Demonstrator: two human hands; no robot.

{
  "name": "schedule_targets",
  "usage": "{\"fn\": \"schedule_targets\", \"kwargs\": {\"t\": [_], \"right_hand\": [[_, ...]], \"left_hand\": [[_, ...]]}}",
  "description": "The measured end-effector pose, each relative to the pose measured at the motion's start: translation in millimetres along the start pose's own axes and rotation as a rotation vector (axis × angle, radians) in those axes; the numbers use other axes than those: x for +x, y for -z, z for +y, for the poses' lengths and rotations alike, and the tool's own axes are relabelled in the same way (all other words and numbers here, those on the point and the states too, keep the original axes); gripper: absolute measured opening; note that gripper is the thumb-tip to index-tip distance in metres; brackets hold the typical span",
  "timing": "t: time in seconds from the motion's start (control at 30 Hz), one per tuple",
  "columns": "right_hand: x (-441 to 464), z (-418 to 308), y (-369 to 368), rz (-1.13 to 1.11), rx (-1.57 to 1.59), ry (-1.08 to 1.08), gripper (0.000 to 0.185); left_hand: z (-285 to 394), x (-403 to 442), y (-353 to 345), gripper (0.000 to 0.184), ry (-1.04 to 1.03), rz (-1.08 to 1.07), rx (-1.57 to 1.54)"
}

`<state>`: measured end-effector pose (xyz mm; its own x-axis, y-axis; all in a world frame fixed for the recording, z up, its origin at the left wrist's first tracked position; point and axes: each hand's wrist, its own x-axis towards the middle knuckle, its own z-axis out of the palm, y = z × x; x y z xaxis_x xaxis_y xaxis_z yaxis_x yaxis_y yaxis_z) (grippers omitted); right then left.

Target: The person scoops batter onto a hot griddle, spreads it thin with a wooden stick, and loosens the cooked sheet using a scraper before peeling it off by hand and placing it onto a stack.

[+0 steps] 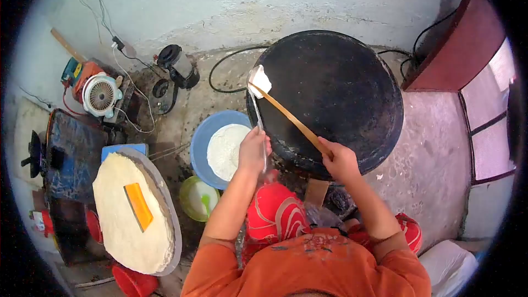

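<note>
Left hand [253,153] is wrapped around a thin pale stick [256,110], and the right hand [341,162] has a solid grip on a wooden stick [297,123]. Both sticks reach up to a white lump [261,79] at the left edge of a big round black griddle [335,99]; can't tell if the lump actually touches it. Blue tub [198,157] of white stuff [221,151] is just left of the griddle, with a green bowl [184,198] right beside the tub.

Bright diffuse light, soft shadows, fisheye bowing, black corners
</note>
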<state>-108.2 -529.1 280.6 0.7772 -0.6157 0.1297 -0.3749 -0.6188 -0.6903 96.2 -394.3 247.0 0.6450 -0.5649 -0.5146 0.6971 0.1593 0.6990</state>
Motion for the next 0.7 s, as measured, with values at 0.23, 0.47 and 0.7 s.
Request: {"fn": "schedule_targets", "kwargs": {"t": [0.23, 0.47, 0.7], "right_hand": [[4.4, 5.3, 1.2, 0.046, -0.052, -0.043, 0.044], [12.4, 21.8, -11.3, 0.020, -0.019, -0.096, 0.044], [6.8, 18.1, 33.3, 0.062, -0.184, 0.053, 0.039]], "left_hand": [[-5.4, -10.9, -2.1, 0.041, -0.143, 0.054, 0.175], [4.8, -17.7, -10.2, 0.032, -0.201, 0.072, 0.263], [46.6, 56.4, -17.9, 0.010, 0.012, -0.033, 0.169]]}}
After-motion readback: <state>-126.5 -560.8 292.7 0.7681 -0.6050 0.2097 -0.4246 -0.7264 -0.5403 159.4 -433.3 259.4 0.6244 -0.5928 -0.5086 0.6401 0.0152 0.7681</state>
